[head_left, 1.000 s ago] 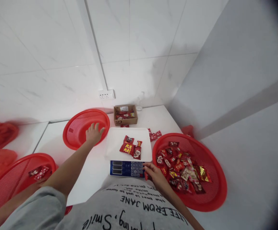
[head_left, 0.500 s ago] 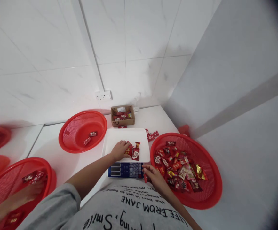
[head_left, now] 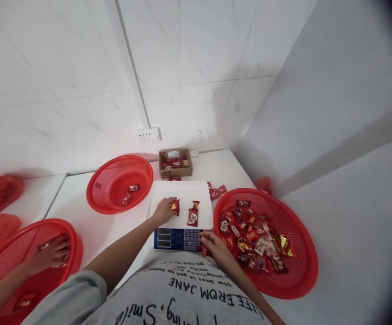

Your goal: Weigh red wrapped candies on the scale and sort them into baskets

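Observation:
My left hand [head_left: 163,211] is closed on a red candy packet [head_left: 174,206] just above the white scale pan [head_left: 158,189]. Other red packets [head_left: 193,215] lie on the pan, to the right of that hand. Beside the scale's blue keypad [head_left: 175,240], my right hand [head_left: 214,245] has its fingers curled around a small red packet [head_left: 206,252], only partly visible. Close to its right stands a large red basket [head_left: 309,271] holding many red and gold candy packets [head_left: 260,239].
Behind the scale is a cardboard box [head_left: 175,172] of packets. A red basket [head_left: 90,198] with a few packets stands back left. At the lower left, another person's hand [head_left: 52,255] reaches into a red basket [head_left: 77,253]. Loose packets [head_left: 218,191] lie behind the right basket.
My left hand has moved slightly left, drawing a red packet away from those left on the pan. My right hand stays nearly still. The other person's hand has shifted within the left basket.

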Demonstrator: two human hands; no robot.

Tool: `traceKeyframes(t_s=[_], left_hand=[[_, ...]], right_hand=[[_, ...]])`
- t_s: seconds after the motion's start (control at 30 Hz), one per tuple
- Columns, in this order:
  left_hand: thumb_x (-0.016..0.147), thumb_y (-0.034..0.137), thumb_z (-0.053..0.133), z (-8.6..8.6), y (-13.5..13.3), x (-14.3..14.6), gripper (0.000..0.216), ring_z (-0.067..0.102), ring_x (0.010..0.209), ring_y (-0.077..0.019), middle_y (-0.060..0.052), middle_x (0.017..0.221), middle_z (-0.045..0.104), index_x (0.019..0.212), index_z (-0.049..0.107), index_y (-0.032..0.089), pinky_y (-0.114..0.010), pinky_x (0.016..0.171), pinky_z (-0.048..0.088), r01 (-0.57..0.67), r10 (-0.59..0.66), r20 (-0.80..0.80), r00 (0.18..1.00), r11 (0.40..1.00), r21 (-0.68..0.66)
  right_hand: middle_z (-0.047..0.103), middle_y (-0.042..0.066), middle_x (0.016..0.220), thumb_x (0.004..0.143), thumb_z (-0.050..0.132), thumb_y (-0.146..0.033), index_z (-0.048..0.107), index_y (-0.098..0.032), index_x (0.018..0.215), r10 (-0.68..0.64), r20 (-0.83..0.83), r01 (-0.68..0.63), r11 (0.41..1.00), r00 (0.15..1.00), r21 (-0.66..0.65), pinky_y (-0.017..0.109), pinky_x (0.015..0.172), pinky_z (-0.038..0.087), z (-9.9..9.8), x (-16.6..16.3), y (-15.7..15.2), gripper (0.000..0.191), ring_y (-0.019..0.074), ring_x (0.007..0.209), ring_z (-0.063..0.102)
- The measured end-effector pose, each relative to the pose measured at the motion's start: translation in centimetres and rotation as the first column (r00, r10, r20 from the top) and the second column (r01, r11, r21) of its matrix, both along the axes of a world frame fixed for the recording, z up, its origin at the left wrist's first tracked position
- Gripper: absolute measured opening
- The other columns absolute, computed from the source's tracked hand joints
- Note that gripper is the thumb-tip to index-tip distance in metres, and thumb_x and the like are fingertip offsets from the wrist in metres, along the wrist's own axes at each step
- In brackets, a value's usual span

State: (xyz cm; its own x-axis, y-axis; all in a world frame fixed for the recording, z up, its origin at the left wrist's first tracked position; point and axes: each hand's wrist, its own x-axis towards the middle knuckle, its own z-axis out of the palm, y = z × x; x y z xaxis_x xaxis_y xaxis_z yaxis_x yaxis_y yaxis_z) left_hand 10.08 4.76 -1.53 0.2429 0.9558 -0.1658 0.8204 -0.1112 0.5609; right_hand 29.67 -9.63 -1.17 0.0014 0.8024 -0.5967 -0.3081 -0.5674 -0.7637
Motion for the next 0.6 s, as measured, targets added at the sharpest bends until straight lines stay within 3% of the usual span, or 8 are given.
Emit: traceKeyframes(t_s=[0.13,0.23,0.3,0.37,0.47,0.53,0.6], left_hand=[[0.069,0.019,0.069,2.8,2.2,-4.1,0.05,0.061,0.097,-0.0211,-0.007,0.107,0.064,0.118,0.055,0.017,-0.033,0.088,0.047,-0.201,0.202,0.0,0.979,0.976,0.083],[0.073,0.027,0.065,5.1,4.3,-7.7,0.055,0.058,0.103,-0.0263,-0.012,0.114,0.06,0.125,0.049,0.014,-0.038,0.091,0.044,-0.349,0.358,-0.034,0.933,0.925,0.149],[0.073,0.034,0.065,5.9,5.3,-9.3,0.061,0.053,0.111,-0.0319,-0.015,0.123,0.054,0.128,0.047,0.015,-0.043,0.094,0.042,-0.397,0.414,-0.061,0.908,0.899,0.186],[0.074,0.04,0.064,5.8,5.6,-9.4,0.062,0.041,0.124,-0.0377,-0.017,0.135,0.044,0.13,0.048,0.018,-0.05,0.1,0.034,-0.37,0.413,-0.123,0.902,0.889,0.269],[0.083,0.038,0.056,3.8,4.6,-6.7,0.052,0.026,0.135,-0.0363,-0.018,0.143,0.035,0.13,0.048,0.016,-0.051,0.109,0.023,-0.17,0.25,-0.208,0.946,0.925,0.339],[0.086,0.036,0.053,1.8,3.1,-3.4,0.051,0.029,0.134,-0.031,-0.018,0.143,0.037,0.132,0.045,0.016,-0.046,0.11,0.025,0.012,0.038,-0.169,0.985,0.958,0.285],[0.085,0.041,0.053,0.2,1.2,0.2,0.053,0.029,0.135,-0.0303,-0.015,0.146,0.033,0.133,0.044,0.02,-0.046,0.108,0.028,0.245,-0.223,-0.124,0.967,0.948,0.202]], right_hand=[[0.067,0.0,0.077,0.056,0.073,-0.041,0.064,-0.02,0.083,-0.017,0.003,0.017,1.0,1.0,0.009,0.028,0.06,0.044,0.1,0.3,-0.2,0.035,0.0165,0.064,0.061],[0.066,0.0,0.074,0.056,0.073,-0.042,0.064,-0.021,0.081,-0.011,0.005,0.011,1.0,1.0,0.004,0.028,0.059,0.044,0.2,0.4,-0.1,0.034,0.0162,0.062,0.06],[0.066,-0.001,0.073,0.055,0.073,-0.042,0.063,-0.021,0.08,-0.006,-0.011,0.006,1.0,1.0,0.002,0.029,0.06,0.044,0.3,0.3,0.0,0.034,0.0165,0.063,0.059],[0.065,-0.001,0.072,0.055,0.073,-0.042,0.063,-0.021,0.08,-0.002,-0.034,0.001,1.0,0.999,-0.006,0.029,0.06,0.044,0.4,0.2,0.1,0.034,0.0161,0.062,0.059],[0.063,-0.002,0.07,0.055,0.073,-0.041,0.063,-0.021,0.08,-0.002,-0.014,0.002,1.0,1.0,-0.013,0.028,0.058,0.042,0.5,0.2,0.1,0.034,0.0144,0.058,0.056],[0.063,-0.002,0.069,0.055,0.073,-0.041,0.063,-0.021,0.079,-0.003,0.011,0.003,1.0,1.0,-0.009,0.028,0.057,0.042,0.6,0.2,0.1,0.033,0.0148,0.059,0.056],[0.063,-0.001,0.07,0.055,0.073,-0.041,0.063,-0.021,0.079,-0.004,0.02,0.004,1.0,1.0,0.0,0.028,0.059,0.043,0.8,0.2,-0.1,0.032,0.016,0.063,0.057]])
